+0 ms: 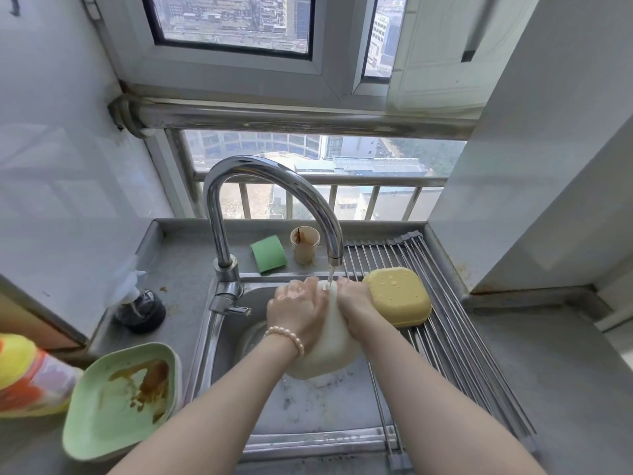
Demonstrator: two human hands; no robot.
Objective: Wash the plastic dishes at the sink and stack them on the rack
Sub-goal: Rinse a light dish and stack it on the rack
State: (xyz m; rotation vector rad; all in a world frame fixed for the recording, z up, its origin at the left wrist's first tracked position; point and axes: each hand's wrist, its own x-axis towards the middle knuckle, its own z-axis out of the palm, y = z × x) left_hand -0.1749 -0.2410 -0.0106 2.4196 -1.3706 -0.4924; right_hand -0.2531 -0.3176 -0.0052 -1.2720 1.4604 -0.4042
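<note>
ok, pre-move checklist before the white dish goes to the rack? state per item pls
1. Grip: left hand and right hand both hold the white dish: ok.
2. Rinse: water from the faucet lands on the dish's top edge: ok. Whether the dish is fully clean: cannot tell.
3. Rack space: the yellow dish lies upside down on the far part; bare bars nearer the person: ok.
4. Stacking spot: the yellow dish's top is free: ok.
5. Work left: green plate and cup show brown residue: not ok.
6. Tap off: water running: not ok.
</note>
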